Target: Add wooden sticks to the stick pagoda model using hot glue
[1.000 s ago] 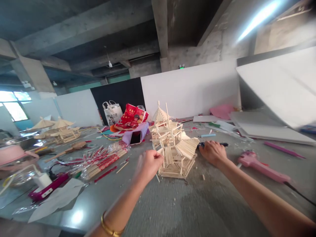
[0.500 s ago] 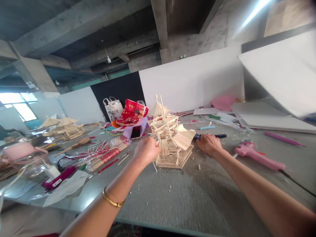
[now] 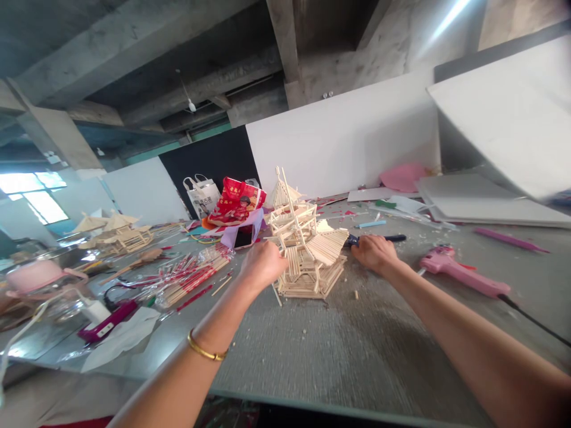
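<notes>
A pavilion model built from thin pale wooden sticks stands on the table in front of me, with tiered roofs and a broad base. My left hand is closed at its left side, the fingertips against the model's edge. A loose-looking stick slants down below that hand. To the right of the model, my right hand is closed over a dark-handled tool lying low by the tabletop. The hand covers the tool's middle, so I cannot tell its kind.
A pink hot glue gun with a cord lies at right. Bundled sticks, a purple power strip and a pink pot are at left. Behind stand a red bag and a phone; white boards lie back right.
The whole view has shifted slightly, moving things a little up and left. Both hands keep nearly the same places beside the model and on the tool.
</notes>
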`<state>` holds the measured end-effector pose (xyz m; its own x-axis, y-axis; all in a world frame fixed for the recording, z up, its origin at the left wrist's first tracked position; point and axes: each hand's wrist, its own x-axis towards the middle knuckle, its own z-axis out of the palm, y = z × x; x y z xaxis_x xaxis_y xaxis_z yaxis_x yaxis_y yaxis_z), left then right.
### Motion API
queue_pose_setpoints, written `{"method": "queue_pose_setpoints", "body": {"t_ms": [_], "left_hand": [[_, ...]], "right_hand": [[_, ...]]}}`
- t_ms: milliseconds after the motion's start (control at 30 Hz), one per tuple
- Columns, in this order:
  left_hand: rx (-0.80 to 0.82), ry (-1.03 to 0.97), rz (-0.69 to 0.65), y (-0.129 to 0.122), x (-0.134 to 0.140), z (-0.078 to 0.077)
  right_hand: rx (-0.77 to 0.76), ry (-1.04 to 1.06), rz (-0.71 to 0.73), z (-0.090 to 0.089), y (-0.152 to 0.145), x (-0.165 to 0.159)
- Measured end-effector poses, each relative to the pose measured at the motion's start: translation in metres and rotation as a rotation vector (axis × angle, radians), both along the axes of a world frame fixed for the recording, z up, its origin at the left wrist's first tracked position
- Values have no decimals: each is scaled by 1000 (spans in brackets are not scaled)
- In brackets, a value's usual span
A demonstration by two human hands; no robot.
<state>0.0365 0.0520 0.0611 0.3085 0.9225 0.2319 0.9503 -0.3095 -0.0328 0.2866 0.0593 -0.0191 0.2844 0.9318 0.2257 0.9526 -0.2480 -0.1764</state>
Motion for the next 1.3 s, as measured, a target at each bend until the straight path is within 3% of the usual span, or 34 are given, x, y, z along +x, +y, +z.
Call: {"method": "queue_pose_setpoints", "body": {"t_ms": [567, 1300], "left_hand": [[-102, -69, -21, 3, 3, 11], [-140, -132, -18, 2, 3, 7]], "right_hand": [[-31, 8, 13, 0, 1, 2], [-28, 8, 21, 3, -2, 0]]}}
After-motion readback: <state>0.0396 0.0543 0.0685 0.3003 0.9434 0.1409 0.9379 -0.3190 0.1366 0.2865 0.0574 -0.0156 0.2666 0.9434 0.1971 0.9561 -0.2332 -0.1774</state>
